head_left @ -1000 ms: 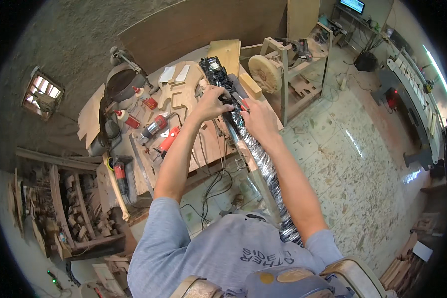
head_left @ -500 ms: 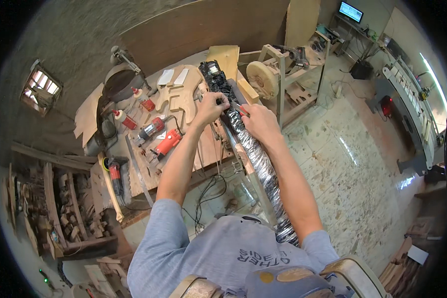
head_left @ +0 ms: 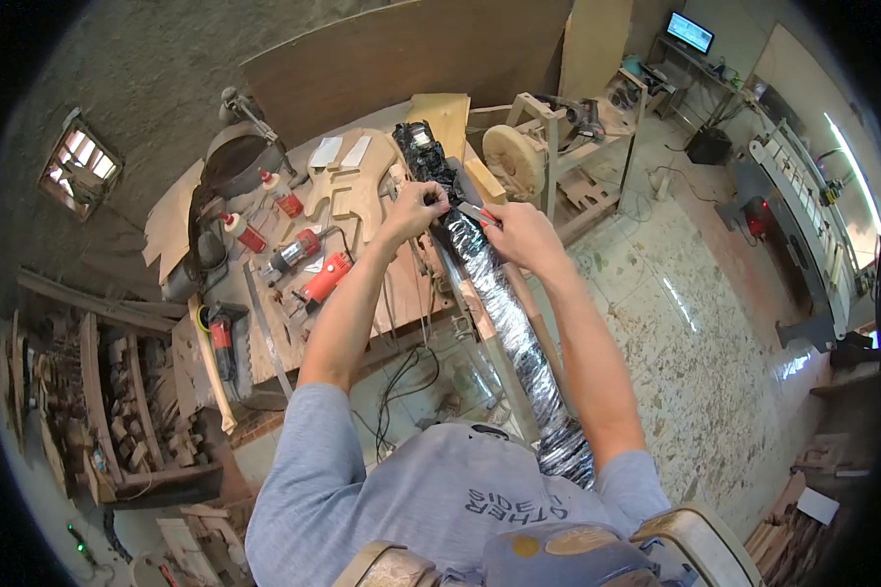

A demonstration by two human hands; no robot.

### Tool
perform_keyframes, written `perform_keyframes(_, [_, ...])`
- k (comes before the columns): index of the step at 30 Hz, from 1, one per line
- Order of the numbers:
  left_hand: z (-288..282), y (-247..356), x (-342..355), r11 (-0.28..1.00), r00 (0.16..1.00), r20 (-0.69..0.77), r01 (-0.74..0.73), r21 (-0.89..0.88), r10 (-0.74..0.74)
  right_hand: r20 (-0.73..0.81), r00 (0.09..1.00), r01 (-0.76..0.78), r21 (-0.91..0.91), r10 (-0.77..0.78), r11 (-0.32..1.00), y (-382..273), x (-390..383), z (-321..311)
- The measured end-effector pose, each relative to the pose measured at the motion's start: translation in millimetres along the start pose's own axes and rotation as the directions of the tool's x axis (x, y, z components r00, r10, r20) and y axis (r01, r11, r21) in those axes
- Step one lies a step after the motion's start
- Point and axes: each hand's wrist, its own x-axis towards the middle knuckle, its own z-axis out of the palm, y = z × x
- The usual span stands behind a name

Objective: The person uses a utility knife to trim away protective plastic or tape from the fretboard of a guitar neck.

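Here, bundle [head_left: 504,305], cluttered workbench [head_left: 410,305], littered floor [head_left: 671,382].

Mid-bright room, blown-out highlights at the long white light strip [head_left: 855,174] far right and the small barred square window [head_left: 80,168] left; brown wooden scrap rack [head_left: 132,411] lower left sits in dim shadow. Harsh glare on the glossy black-and-silver plastic-wrapped bundle [head_left: 507,298], streaky reflections on pale dusty tiled floor [head_left: 656,259]. Fisheye curves edges, black vignette around, fine detail soft.
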Motion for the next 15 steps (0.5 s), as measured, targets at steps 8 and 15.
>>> perform_keyframes(8, [5.7,-9.5,-0.2,0.994,0.990,-0.094,-0.105,-0.033,0.102,-0.085,0.996,-0.027,0.027,0.029,0.999,-5.5,-8.9,-4.8])
perform_keyframes(15, [5.8,6.1,-6.6,1.000,0.996,-0.085,-0.015,-0.012,0.014,-0.020,1.000,0.015,0.035,-0.014,0.999,0.3,3.8,7.8])
